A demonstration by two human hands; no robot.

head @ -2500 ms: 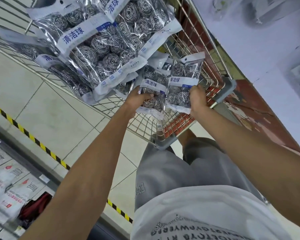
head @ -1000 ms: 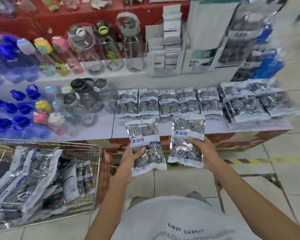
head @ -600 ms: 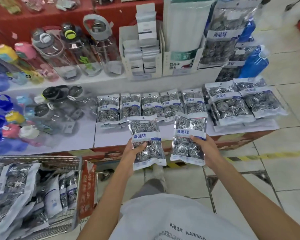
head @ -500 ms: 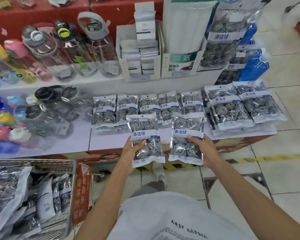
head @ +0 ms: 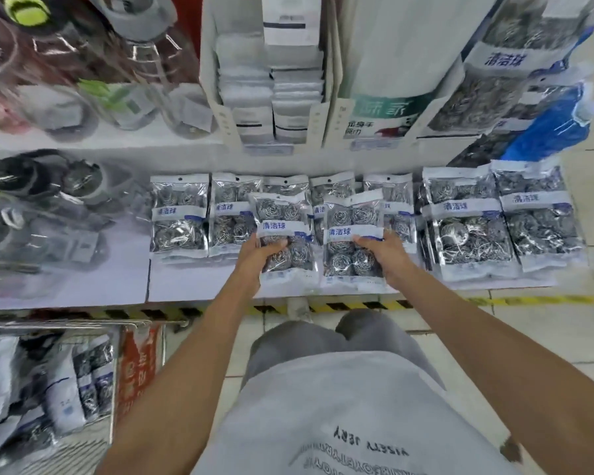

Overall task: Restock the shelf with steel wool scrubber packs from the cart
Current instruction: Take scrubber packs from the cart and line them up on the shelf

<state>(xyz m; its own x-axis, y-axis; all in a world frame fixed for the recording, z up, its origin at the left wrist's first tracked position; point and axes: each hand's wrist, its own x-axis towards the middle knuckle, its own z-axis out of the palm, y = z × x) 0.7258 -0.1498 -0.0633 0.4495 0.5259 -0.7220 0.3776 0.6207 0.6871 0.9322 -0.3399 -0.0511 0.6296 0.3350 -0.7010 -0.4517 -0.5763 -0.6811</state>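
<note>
Left hand (head: 254,257) grips one steel wool scrubber pack (head: 283,241); right hand (head: 383,253) grips a second pack (head: 352,241). Both packs held side by side over the shelf (head: 124,269), above the row of shelved packs (head: 179,214). Larger packs (head: 467,224) lie right. Cart (head: 66,371) at lower left holds more packs.

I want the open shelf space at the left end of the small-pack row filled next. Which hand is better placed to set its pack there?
Left. The left hand holds its pack nearer the bare shelf; the right hand would have to cross over.
</note>
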